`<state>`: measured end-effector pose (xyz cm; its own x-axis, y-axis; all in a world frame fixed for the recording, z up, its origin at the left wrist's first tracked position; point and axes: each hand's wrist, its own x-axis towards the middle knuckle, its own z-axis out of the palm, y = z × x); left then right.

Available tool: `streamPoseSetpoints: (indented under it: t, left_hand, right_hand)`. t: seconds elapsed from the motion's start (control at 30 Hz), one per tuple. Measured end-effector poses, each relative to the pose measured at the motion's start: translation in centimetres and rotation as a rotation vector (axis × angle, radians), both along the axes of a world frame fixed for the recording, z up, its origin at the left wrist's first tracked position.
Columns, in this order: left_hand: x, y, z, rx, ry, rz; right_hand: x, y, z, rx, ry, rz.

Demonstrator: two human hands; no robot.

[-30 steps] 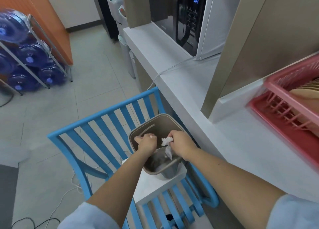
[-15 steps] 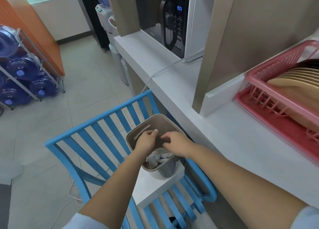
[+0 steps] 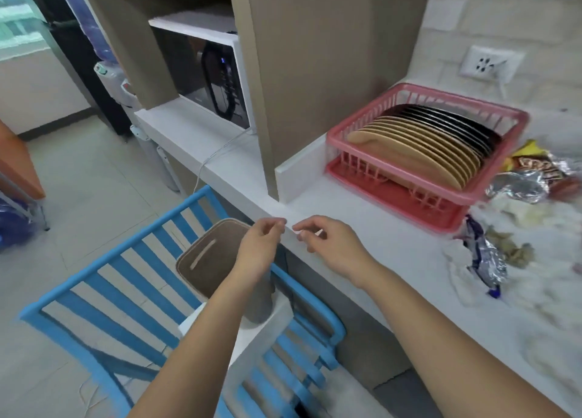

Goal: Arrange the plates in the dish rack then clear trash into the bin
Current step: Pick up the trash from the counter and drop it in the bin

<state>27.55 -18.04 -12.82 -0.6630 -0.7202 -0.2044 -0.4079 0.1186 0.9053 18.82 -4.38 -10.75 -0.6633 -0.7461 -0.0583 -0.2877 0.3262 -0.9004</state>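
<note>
Bare skin of two forearms reaches forward from the bottom of the view. Both hands hover at the front edge of a white counter (image 3: 362, 228), fingertips nearly meeting. The left hand (image 3: 261, 244) has loosely curled fingers and holds nothing visible. The right hand (image 3: 327, 244), just beside it, has relaxed, slightly bent fingers and also holds nothing.

Directly below the left hand stands a tan bin (image 3: 214, 260) with a slot handle in its wall; its contents are hidden by the arm. The bin sits on a small white block (image 3: 261, 339) resting on a blue slatted chair (image 3: 126, 291), under both forearms.

Beyond the right hand, farther back on the counter, sits a pink dish rack (image 3: 409, 194) holding a row of plates (image 3: 419, 146) on edge, tan ones in front and black ones behind.

To the right of the right hand, trash lies scattered on the counter: a silver and blue wrapper (image 3: 485, 257), crumpled white tissue (image 3: 519, 216), and a yellow and brown snack bag (image 3: 541, 168) near the rack.

Beyond the left hand, a white microwave (image 3: 220, 80) sits in a cabinet recess.
</note>
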Motion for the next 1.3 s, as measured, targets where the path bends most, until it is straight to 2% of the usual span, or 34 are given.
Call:
streamPoseSetpoints:
  t: [0.27,0.47,0.53,0.67,0.8,0.9,1.03,1.13,1.3]
  left_hand:
    - [-4.5,11.3,0.8,-0.010,0.054,-0.321]
    - [-7.0,19.2,0.0,-0.124,0.077,-0.541]
    - [-7.6,21.0,-0.5,-0.220,0.084,-0.600]
    - [-8.8,23.8,-1.5,-0.596,0.120,-0.766]
    - [-10.3,24.2,-2.5,-0.787,0.061,-0.841]
    - [-11.2,23.4,-3.5,-0.865,-0.026,-0.842]
    - [-11.8,21.9,-4.2,-0.967,0.008,-0.780]
    - [-12.5,20.8,-4.3,-0.921,0.029,-0.777]
    - [-13.1,20.0,-4.6,-0.807,0.072,-0.818]
  right_hand:
    - [-0.9,12.7,1.7,0.002,0.059,-0.279]
    - [-1.0,20.3,1.7,0.045,0.165,-0.454]
    - [-1.1,21.8,1.4,0.055,0.170,-0.507]
    - [-1.6,24.3,0.5,0.072,0.163,-0.590]
    - [-2.9,25.1,-0.2,0.187,0.277,-0.610]
    - [-4.3,25.1,-0.7,0.388,0.407,-0.588]
    - [-6.1,24.1,-1.6,0.590,0.480,-0.488]
    - [-6.9,22.9,-2.7,0.640,0.505,-0.413]
    - [-7.7,21.5,-3.9,0.619,0.669,-0.399]
